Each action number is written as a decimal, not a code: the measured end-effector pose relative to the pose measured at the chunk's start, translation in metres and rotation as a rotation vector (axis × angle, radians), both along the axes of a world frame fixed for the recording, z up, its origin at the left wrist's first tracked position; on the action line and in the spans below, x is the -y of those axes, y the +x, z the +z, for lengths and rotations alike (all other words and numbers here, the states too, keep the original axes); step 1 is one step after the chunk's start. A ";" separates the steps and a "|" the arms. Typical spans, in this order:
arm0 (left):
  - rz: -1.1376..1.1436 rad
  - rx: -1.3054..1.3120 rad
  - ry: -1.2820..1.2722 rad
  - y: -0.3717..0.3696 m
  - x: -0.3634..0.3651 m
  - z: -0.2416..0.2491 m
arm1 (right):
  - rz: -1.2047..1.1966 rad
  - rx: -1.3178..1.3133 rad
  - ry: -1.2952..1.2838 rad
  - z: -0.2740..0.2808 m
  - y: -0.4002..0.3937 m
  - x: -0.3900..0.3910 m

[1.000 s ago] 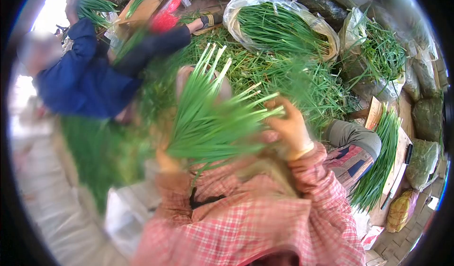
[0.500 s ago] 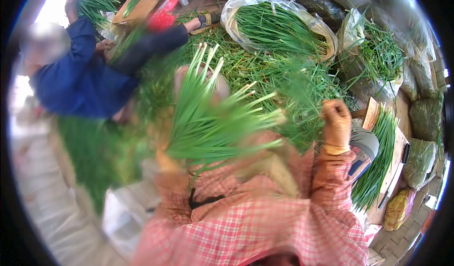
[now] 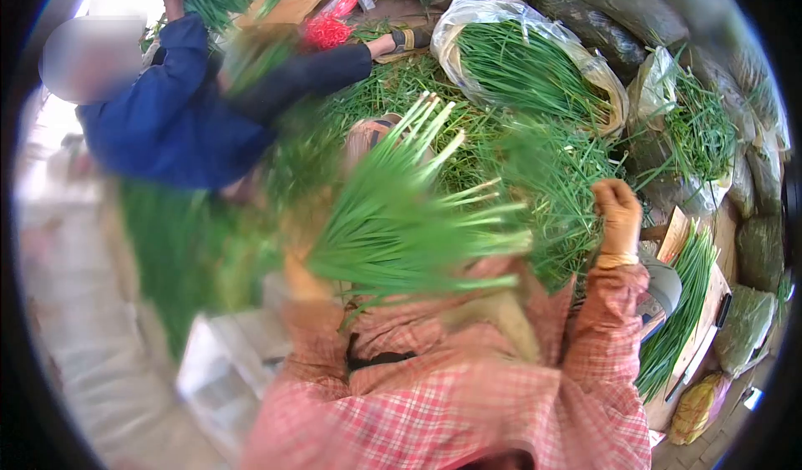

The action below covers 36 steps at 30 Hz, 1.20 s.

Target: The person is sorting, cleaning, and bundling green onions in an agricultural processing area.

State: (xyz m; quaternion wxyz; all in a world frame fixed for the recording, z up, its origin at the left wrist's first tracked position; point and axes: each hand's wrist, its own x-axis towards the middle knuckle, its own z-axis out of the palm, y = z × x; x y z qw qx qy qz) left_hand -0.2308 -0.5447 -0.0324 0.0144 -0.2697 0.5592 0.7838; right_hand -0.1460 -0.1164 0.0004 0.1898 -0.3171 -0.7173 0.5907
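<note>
A fanned bunch of garlic chives (image 3: 401,228), long green blades with pale ends, is in my left hand (image 3: 305,279). That hand is smeared and partly covered by blades, but its fingers close round the bunch. The pale ends point up and to the right, across my lap. Off to the right, my right hand (image 3: 618,213) is raised with fingers curled together, apart from the bunch. Whatever it pinches, if anything, is hidden. Below and right of it, a long pile of chives (image 3: 678,303) lies on a wooden board (image 3: 706,324).
Loose green trimmings (image 3: 551,194) cover the floor ahead. Beyond them sits an open plastic bag (image 3: 620,106) full of chives; more stuffed bags (image 3: 756,253) line the right side. A person in dark blue (image 3: 180,127) sits at left near red ties (image 3: 327,30).
The view has shifted, so the surroundings appear farther right. My left hand still holds the bunch and my right hand stays raised and curled. The other person's arm remains up.
</note>
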 end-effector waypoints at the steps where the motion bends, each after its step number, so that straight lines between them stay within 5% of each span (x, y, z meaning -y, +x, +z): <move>1: -0.018 -0.046 -0.050 0.001 -0.002 0.004 | 0.001 -0.022 -0.008 0.005 0.000 -0.002; 5: -0.076 -0.166 -0.165 0.002 0.004 0.004 | 0.072 -0.142 -0.044 0.064 -0.007 0.034; 8: 0.038 -0.118 0.135 -0.018 0.036 -0.034 | 0.074 -0.373 -0.116 0.101 0.001 0.046; 10: 0.049 -0.220 0.118 -0.021 0.038 -0.035 | 0.625 -0.715 -0.002 0.102 0.011 0.019; 11: 0.018 -0.222 0.153 -0.023 0.047 -0.038 | 0.263 -0.616 -0.175 0.078 0.019 0.026; 13: -0.057 -0.231 0.242 -0.028 0.064 -0.054 | -0.020 -0.331 -0.079 0.028 0.032 0.032; 17: 0.185 -0.202 0.161 -0.025 0.018 -0.003 | 0.339 0.357 0.873 -0.030 0.019 0.014; 18: 0.217 -0.205 0.104 -0.022 0.006 0.016 | 0.359 0.199 1.211 0.022 -0.004 0.050; 21: -0.044 -0.470 0.270 -0.038 0.030 -0.012 | 0.610 0.019 0.955 0.038 -0.037 0.105; 23: -0.114 -0.525 0.319 -0.044 0.028 -0.015 | 0.857 0.332 1.049 0.030 -0.056 0.136; 24: -0.046 -0.456 0.260 -0.040 0.013 0.006 | 0.731 0.109 1.029 0.007 -0.060 0.147; 26: 0.120 -0.316 0.179 -0.031 -0.018 0.050 | 0.765 0.283 0.666 0.003 -0.070 0.164; 28: 0.313 -0.184 0.146 -0.032 -0.046 0.083 | 0.628 0.148 0.394 -0.015 -0.066 0.167; 33: -0.019 -0.589 0.124 -0.041 -0.025 0.073 | 0.469 0.076 -0.437 -0.021 -0.051 0.139; 36: -0.020 -0.609 0.213 -0.051 -0.038 0.089 | 0.354 0.086 -0.406 -0.028 -0.032 0.118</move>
